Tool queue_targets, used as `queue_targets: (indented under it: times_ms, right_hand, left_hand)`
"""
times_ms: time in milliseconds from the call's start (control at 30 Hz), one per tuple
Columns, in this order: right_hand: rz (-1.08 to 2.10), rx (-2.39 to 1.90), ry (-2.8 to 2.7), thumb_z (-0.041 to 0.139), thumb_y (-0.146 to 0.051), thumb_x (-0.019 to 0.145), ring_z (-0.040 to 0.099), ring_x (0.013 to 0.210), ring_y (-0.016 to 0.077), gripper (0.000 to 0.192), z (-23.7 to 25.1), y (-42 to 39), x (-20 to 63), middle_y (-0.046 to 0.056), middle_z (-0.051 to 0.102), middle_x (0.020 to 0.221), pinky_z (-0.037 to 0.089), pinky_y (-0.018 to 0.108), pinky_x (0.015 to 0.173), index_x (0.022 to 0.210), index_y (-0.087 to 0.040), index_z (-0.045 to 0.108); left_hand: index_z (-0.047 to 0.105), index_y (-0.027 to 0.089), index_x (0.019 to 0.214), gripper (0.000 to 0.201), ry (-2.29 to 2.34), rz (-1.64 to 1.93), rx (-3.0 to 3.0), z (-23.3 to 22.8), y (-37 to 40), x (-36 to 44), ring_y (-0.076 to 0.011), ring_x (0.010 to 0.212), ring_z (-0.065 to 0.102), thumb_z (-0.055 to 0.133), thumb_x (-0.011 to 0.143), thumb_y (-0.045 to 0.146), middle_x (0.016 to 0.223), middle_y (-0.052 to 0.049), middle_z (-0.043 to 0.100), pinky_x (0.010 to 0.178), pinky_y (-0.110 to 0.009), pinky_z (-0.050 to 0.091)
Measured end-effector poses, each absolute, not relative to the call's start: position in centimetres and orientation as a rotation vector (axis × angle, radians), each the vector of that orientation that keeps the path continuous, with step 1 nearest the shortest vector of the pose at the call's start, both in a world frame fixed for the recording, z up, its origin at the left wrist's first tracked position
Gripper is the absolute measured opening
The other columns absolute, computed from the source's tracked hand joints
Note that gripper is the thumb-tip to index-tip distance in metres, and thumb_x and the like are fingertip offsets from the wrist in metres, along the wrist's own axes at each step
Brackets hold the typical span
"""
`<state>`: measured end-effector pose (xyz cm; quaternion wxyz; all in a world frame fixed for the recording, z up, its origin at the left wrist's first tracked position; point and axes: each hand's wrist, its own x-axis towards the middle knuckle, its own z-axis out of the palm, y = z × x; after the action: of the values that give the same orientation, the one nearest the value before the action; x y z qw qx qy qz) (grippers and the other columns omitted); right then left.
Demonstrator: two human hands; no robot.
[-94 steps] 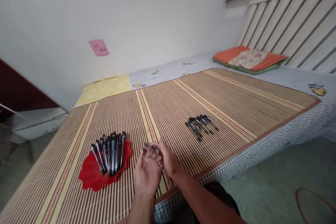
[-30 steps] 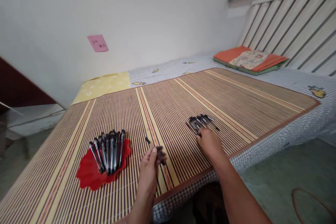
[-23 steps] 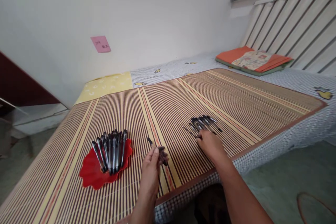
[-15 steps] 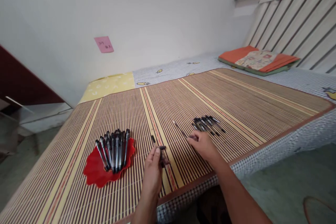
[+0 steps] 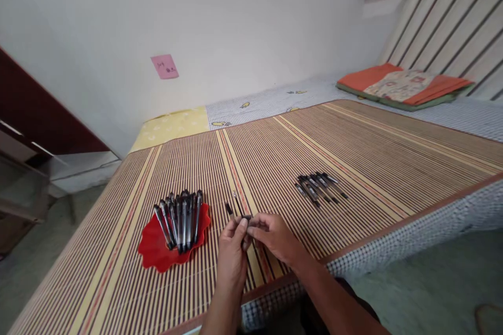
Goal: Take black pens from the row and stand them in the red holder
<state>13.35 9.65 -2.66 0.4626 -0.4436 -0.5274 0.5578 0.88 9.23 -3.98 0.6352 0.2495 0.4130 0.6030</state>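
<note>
My left hand (image 5: 232, 250) and my right hand (image 5: 276, 235) meet over the striped bamboo mat (image 5: 353, 157) near the bed's front edge. The left fingers pinch a short dark pen part (image 5: 230, 210). The right fingers pinch a thin pen refill (image 5: 237, 202) that points away from me, close beside that part. A red scalloped dish (image 5: 157, 254) lies left of my hands with several dark pens (image 5: 179, 215) fanned on it. A loose group of several pens (image 5: 319, 187) lies on the mat to the right, apart from both hands.
The mat covers a checked bedsheet (image 5: 451, 220). An orange folded cushion (image 5: 401, 86) lies at the far right by a slatted headboard (image 5: 444, 26). A pink note (image 5: 164, 66) sticks to the white wall. A dark wooden cabinet (image 5: 35, 115) stands at the left.
My right hand picked a thin refill from the right-hand pen group and brought it left to my left hand. The left hand kept its hold. The view shifted a little.
</note>
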Motion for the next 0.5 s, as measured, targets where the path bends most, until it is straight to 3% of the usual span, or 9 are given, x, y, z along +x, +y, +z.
queue_targets:
  times_ms: [100, 233, 367, 500]
  right_hand:
    - [1.201, -1.203, -1.373, 0.062, -0.029, 0.080, 0.057, 0.062, 0.0141, 0.013, -2.2, 9.8, 14.2, -0.001, 0.062, 0.063, 0.043, 0.024, 0.058, 0.073, -0.017, 0.066]
    - [1.134, -1.194, -1.210, 0.060, -0.034, 0.084, 0.057, 0.061, 0.0146, 0.020, -1.6, 10.2, 16.0, -0.001, 0.062, 0.065, 0.044, 0.025, 0.057, 0.085, -0.017, 0.069]
    - [1.182, -1.063, -1.009, 0.061, -0.041, 0.088, 0.055, 0.060, 0.0136, 0.033, -1.7, 10.4, 17.1, 0.003, 0.069, 0.076, 0.044, 0.026, 0.058, 0.107, -0.017, 0.072]
    - [1.253, -0.986, -0.955, 0.065, -0.041, 0.087, 0.054, 0.060, 0.0120, 0.034, -2.2, 10.5, 17.3, 0.002, 0.068, 0.072, 0.042, 0.025, 0.057, 0.111, -0.018, 0.073]
  left_hand:
    - [0.072, 0.015, 0.083, 0.030, 0.950, 1.332, 0.632, -4.0, 9.2, 0.8, -0.0059, 0.053, 0.050, 0.088, 0.067, 0.036, 0.067, 0.002, 0.063, 0.048, -0.015, 0.038]
    - [0.074, 0.016, 0.085, 0.027, 0.990, 1.204, 0.781, -3.9, 8.9, 1.0, -0.0151, 0.071, 0.062, 0.084, 0.071, 0.037, 0.078, -0.003, 0.069, 0.067, -0.024, 0.048]
    - [0.075, 0.016, 0.079, 0.024, 1.039, 1.133, 0.919, -3.9, 8.7, 1.2, -0.0163, 0.072, 0.060, 0.082, 0.071, 0.038, 0.075, -0.002, 0.067, 0.069, -0.025, 0.045]
    - [0.074, 0.017, 0.075, 0.022, 1.028, 1.068, 1.043, -4.1, 8.7, 1.3, -0.0165, 0.070, 0.056, 0.079, 0.073, 0.038, 0.070, -0.001, 0.064, 0.068, -0.026, 0.042]
